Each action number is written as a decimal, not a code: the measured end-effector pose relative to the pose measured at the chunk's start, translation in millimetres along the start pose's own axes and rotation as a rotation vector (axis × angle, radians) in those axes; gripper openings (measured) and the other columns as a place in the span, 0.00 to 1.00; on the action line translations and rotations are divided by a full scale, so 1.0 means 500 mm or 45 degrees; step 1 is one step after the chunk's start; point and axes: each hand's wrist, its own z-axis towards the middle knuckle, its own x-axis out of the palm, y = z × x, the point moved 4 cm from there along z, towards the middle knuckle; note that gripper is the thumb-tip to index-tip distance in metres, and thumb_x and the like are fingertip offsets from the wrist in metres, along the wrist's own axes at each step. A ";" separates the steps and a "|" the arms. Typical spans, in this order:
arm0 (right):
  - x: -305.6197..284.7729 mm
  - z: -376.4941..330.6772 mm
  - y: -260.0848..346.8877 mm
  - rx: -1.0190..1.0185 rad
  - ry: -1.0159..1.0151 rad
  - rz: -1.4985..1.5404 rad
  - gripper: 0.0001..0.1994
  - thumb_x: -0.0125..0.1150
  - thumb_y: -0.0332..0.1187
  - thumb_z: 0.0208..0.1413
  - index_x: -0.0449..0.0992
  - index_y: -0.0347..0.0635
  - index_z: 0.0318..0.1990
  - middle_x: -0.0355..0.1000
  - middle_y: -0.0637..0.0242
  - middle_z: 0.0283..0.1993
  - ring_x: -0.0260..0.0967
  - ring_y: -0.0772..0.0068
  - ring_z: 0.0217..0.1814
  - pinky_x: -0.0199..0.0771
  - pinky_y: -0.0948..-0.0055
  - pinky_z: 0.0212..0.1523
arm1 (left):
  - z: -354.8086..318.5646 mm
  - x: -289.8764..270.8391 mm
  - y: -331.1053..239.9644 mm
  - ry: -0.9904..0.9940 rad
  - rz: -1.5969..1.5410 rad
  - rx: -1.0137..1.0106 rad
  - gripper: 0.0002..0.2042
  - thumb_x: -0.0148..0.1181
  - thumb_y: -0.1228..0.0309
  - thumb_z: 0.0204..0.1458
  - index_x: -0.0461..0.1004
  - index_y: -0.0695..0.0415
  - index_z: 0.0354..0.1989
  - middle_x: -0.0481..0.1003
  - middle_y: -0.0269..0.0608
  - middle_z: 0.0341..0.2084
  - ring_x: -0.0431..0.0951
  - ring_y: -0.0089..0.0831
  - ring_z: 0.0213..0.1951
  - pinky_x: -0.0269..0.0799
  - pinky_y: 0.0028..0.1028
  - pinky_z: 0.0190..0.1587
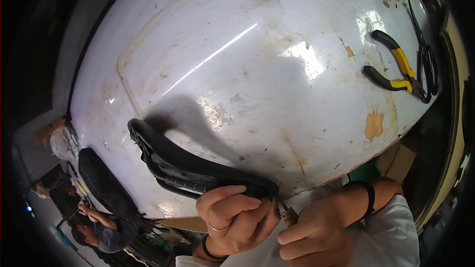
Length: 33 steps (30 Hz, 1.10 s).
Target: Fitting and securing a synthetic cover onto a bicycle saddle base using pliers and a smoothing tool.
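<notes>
A black bicycle saddle [198, 165] is lying on its side at the near edge of a worn white table [257, 59], its narrow nose pointing toward the person and its wider rear reaching away to the left, with the metal rails showing along its underside. The left hand [235, 217] is gripping the nose, fingers curled tight around it and thumb laid across the top; a thin ring is showing on one finger and a dark band is circling the wrist. Just to the right, the right hand [314, 237] is closing into a loose fist around a small metal tool [288, 213] — only its short rusty-looking tip is poking out, touching or almost touching the saddle's nose, and what kind of tool it is cannot be told. A black wristband is sitting on the right forearm, and a white garment is filling the space beneath both arms. The table is bulging across most of the view, its paint chipped and stained brown in patches, with a long streak of light gleaming across it. Well apart from the hands, near the far right edge, pliers [396, 71] with black-and-yellow handles are resting beside dark scissors [426, 59]. In the lower left corner, beyond the table — another person [104, 230] in dark clothes is bending over something on the floor.
</notes>
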 end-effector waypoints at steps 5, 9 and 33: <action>-0.014 0.058 -0.032 0.294 0.205 0.152 0.19 0.56 0.29 0.68 0.63 0.47 0.22 0.57 0.73 0.22 0.55 0.73 0.18 0.54 0.69 0.19 | -0.008 0.016 0.014 -0.120 -0.103 0.144 0.10 0.76 0.73 0.40 0.78 0.48 0.25 0.78 0.29 0.41 0.81 0.37 0.51 0.64 0.30 0.43; -0.045 0.093 -0.060 0.349 0.398 0.268 0.18 0.56 0.29 0.68 0.63 0.46 0.22 0.59 0.73 0.20 0.59 0.73 0.18 0.58 0.70 0.20 | 0.001 0.022 0.012 -0.118 -0.100 0.218 0.06 0.69 0.76 0.45 0.77 0.51 0.25 0.81 0.31 0.41 0.83 0.36 0.54 0.59 0.29 0.42; -0.045 -0.035 0.059 0.016 -0.409 -0.163 0.20 0.59 0.47 0.76 0.72 0.39 0.38 0.72 0.61 0.29 0.65 0.65 0.22 0.72 0.64 0.25 | -0.009 0.010 0.030 -0.163 -0.106 0.230 0.15 0.84 0.72 0.41 0.86 0.52 0.38 0.81 0.33 0.43 0.84 0.41 0.53 0.74 0.35 0.47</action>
